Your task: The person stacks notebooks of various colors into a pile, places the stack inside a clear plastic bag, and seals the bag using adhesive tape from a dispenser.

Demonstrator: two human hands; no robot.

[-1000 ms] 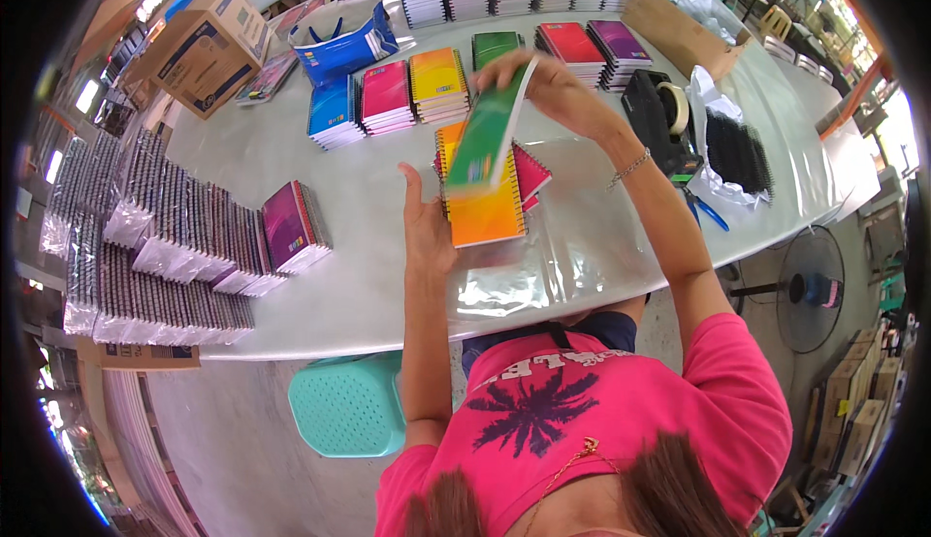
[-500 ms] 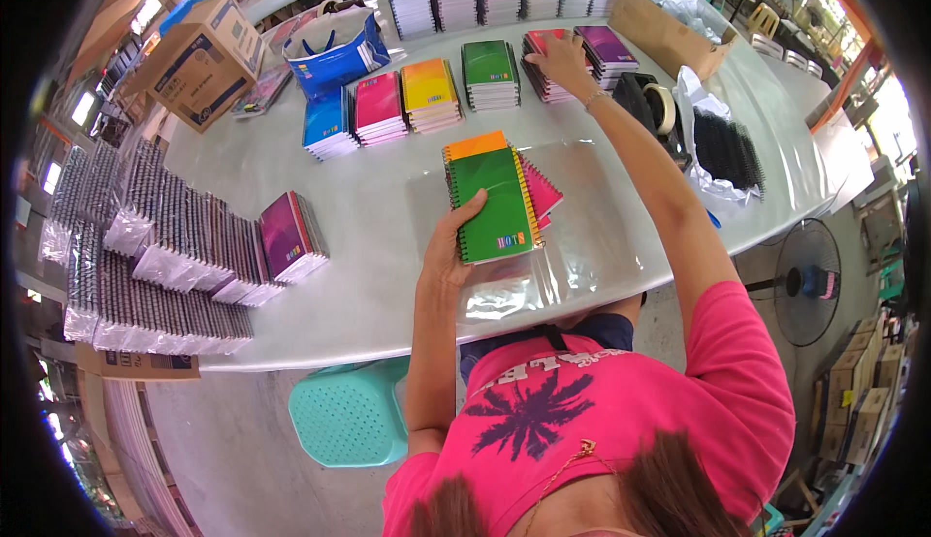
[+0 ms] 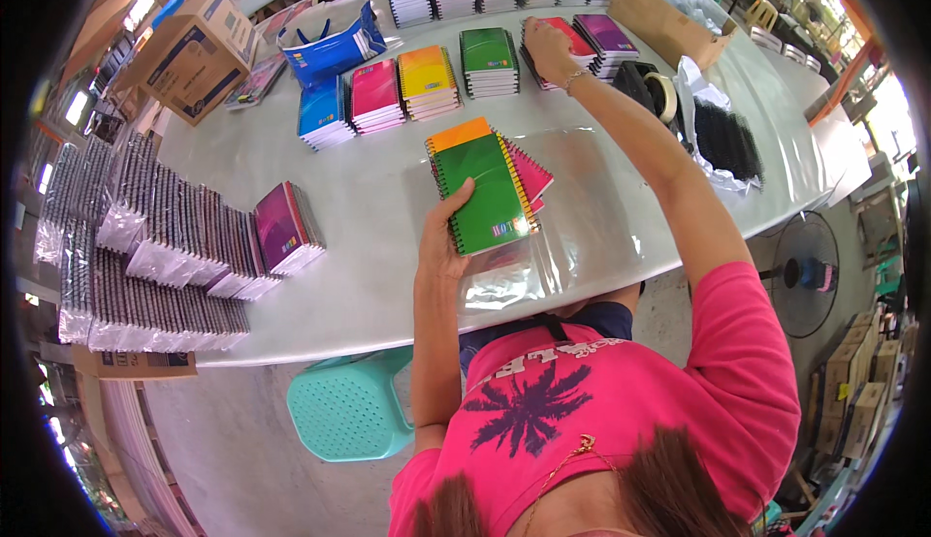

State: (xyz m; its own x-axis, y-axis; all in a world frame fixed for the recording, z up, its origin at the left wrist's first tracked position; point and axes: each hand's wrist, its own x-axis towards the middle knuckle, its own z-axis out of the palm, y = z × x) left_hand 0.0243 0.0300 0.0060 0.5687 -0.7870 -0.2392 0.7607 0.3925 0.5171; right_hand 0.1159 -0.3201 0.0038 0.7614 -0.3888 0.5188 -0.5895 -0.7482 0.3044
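My left hand (image 3: 448, 232) grips a small fanned bunch of spiral notebooks. A green notebook (image 3: 480, 193) lies on top, an orange notebook (image 3: 462, 134) shows above it, and a pink notebook (image 3: 529, 173) sticks out at the right. My left thumb presses on the green cover. At the back of the table my right hand (image 3: 551, 50) reaches over a stack of red notebooks (image 3: 574, 38), its fingers bent and closed on the top notebook's left edge. My fingertips are partly hidden.
Stacks of blue (image 3: 323, 106), pink (image 3: 376, 91), yellow (image 3: 427, 77), green (image 3: 488, 57) and purple notebooks (image 3: 606, 35) stand in a row. Wrapped notebooks (image 3: 175, 246) fill the left side. A tape roll (image 3: 662, 98) and black spiral coils (image 3: 727, 144) lie at the right.
My right hand has shifted left over the red stack, from its top cover to its left edge. My left hand and its notebooks have moved slightly left and up in the picture.
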